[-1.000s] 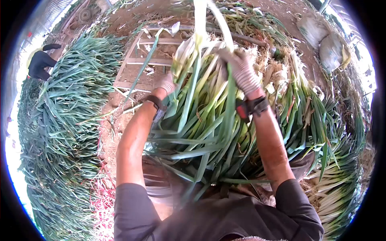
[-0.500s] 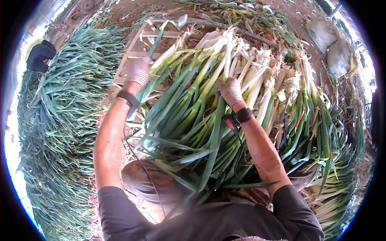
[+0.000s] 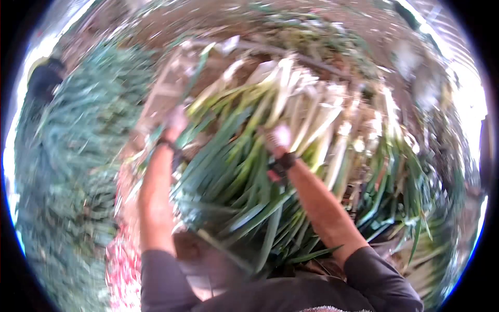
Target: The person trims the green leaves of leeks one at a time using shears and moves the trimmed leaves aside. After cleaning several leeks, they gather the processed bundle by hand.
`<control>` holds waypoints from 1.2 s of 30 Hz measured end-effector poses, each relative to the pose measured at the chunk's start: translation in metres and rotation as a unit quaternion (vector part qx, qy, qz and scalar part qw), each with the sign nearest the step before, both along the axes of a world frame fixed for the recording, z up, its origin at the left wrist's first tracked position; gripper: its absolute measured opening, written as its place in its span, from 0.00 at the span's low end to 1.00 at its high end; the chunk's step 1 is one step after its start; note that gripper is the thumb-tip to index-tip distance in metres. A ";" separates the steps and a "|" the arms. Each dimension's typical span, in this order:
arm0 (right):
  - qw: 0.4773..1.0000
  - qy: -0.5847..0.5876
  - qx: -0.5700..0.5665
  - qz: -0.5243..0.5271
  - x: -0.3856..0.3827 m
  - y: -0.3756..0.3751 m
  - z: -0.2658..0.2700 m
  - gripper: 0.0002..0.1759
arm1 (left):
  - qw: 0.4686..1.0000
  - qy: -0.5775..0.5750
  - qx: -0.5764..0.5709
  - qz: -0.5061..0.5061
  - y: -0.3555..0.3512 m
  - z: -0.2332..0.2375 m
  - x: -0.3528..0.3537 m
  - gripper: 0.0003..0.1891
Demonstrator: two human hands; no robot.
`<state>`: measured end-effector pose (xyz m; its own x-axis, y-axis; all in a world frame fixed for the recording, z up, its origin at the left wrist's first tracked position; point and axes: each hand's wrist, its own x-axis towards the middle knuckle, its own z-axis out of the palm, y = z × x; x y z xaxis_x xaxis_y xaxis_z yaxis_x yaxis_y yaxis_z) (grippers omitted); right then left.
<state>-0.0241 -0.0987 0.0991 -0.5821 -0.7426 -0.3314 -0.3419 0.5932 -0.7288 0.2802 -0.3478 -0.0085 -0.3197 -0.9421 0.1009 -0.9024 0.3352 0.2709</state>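
Note:
A broad heap of long green onions (image 3: pixel 228 151), white root ends away from me and green leaves toward me, lies in front of my body. My gloved left hand (image 3: pixel 175 120) is at the heap's left edge, beside loose green leaves; motion blur smears its fingers. Over the middle of the heap is my gloved right hand (image 3: pixel 278 138), touching the stalks, its fingers too blurred to make out. A dark band (image 3: pixel 285 161) with a red and black device (image 3: pixel 277 174) sits at my right wrist.
A large pile of green onions (image 3: pixel 78 156) fills the left side, with a dark-clothed person (image 3: pixel 44 78) behind it. A wooden frame (image 3: pixel 163 86) lies beyond my left hand. Pale sacks (image 3: pixel 426 83) stand at the back right. Red strings (image 3: pixel 123 249) lie at lower left.
The view has shifted and blurred. My left hand has moved down toward me, and my right hand has moved left and down across the stalks.

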 end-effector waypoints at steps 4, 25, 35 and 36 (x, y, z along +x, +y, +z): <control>0.994 0.008 0.107 -0.016 0.006 -0.005 0.023 0.26 | 0.998 -0.042 0.049 -0.002 0.016 0.038 -0.030 0.20; 0.940 -0.202 -0.256 0.104 -0.079 0.025 0.178 0.20 | 0.872 0.430 0.209 -0.107 0.112 0.342 -0.057 0.23; 0.940 -0.256 -0.196 0.114 -0.036 0.119 0.082 0.21 | 0.871 0.459 0.168 -0.052 0.252 0.175 -0.187 0.17; 0.930 -0.290 -0.194 0.111 -0.036 0.122 0.082 0.22 | 0.879 0.445 0.163 -0.053 0.262 0.169 -0.196 0.17</control>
